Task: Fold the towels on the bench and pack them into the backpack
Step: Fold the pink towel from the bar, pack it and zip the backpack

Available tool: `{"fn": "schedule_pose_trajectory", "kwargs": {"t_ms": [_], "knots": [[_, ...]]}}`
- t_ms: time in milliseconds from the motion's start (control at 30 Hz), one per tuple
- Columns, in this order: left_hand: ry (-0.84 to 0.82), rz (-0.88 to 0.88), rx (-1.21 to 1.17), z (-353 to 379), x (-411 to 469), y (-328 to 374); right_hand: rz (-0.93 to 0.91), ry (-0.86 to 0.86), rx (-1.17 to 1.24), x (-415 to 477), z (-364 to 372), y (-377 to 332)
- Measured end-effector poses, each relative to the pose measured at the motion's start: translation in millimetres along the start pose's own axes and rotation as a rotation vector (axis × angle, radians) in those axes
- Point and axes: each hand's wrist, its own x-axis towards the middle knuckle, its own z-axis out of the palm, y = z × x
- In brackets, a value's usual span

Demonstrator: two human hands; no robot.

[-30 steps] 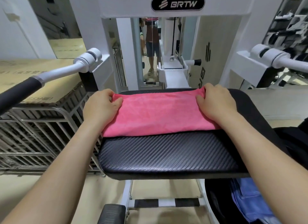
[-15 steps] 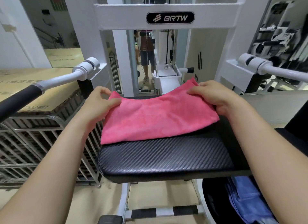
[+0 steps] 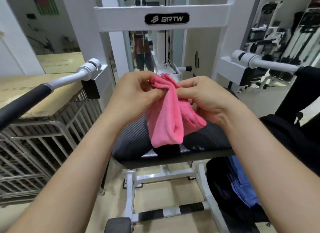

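both hands, left (image 3: 136, 92) and right (image 3: 204, 95), pinch the pink towel's (image 3: 166, 121) gathered top corners together above the worktop (image 3: 204, 142); soft, light, floppy, it's best held by corners.

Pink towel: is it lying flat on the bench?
No, the pink towel hangs bunched over the bench, pinched at its top by the left hand and right hand.

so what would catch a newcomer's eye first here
The pink towel, dead centre, hangs bunched above the black bench, its top pinched by the left hand and the right hand. Low on the right, a black backpack lies open with blue cloth inside. Up top, a white frame carries a BRTW badge.
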Motion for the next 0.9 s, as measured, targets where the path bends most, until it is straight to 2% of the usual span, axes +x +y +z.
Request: {"fn": "schedule_pose_trajectory", "kwargs": {"t_ms": [67, 133, 200, 300, 367, 433, 500, 533, 600, 733, 800, 900], "knots": [[0.087, 0.133, 0.173, 3.3, -5.2, 2.4, -0.019, 0.029, 0.009, -10.7, 2.8, 0.7], [0.136, 0.209, 0.234, 5.9, -10.2, 5.4, -0.034, 0.032, 0.107, -23.4, 2.4, 0.7], [0.089, 0.246, 0.273, 11.5, -17.0, 9.6, -0.015, -0.049, 0.176, -40.8, -0.7, 1.3], [0.004, 0.179, 0.231, 25.5, -34.0, 13.2, -0.073, -0.166, 0.011, -66.4, -6.1, 10.7], [-0.135, 0.042, 0.006, 31.3, -45.3, 19.3, -0.095, -0.176, -0.064, -86.8, -15.1, 17.5], [-0.458, -0.061, -0.196, 35.4, -54.8, 23.1, -0.097, -0.177, -0.06, -110.9, -28.3, 24.0], [-0.771, -0.095, -0.241, 47.5, -68.3, 23.8, -0.088, -0.144, -0.042, -133.4, -44.7, 32.5], [-0.817, -0.115, -0.253, 57.8, -75.7, 22.1, -0.073, -0.127, -0.033, -143.8, -54.3, 38.9], [-0.805, -0.166, -0.331, 83.3, -91.7, 15.6, -0.02, -0.122, -0.003, -163.9, -72.4, 57.2], [-0.878, -0.251, -0.402, 140.5, -118.1, -11.3, 0.26, -0.239, -0.088, -197.9, -107.0, 119.8], [-0.892, -0.309, -0.381, 172.3, -127.1, -32.9, 0.412, -0.155, -0.068, -206.4, -125.8, 164.4], [-0.855, -0.463, -0.337, 220.0, -140.1, -65.3, 0.558, 0.187, 0.09, -211.4, -148.3, 227.8]]}}
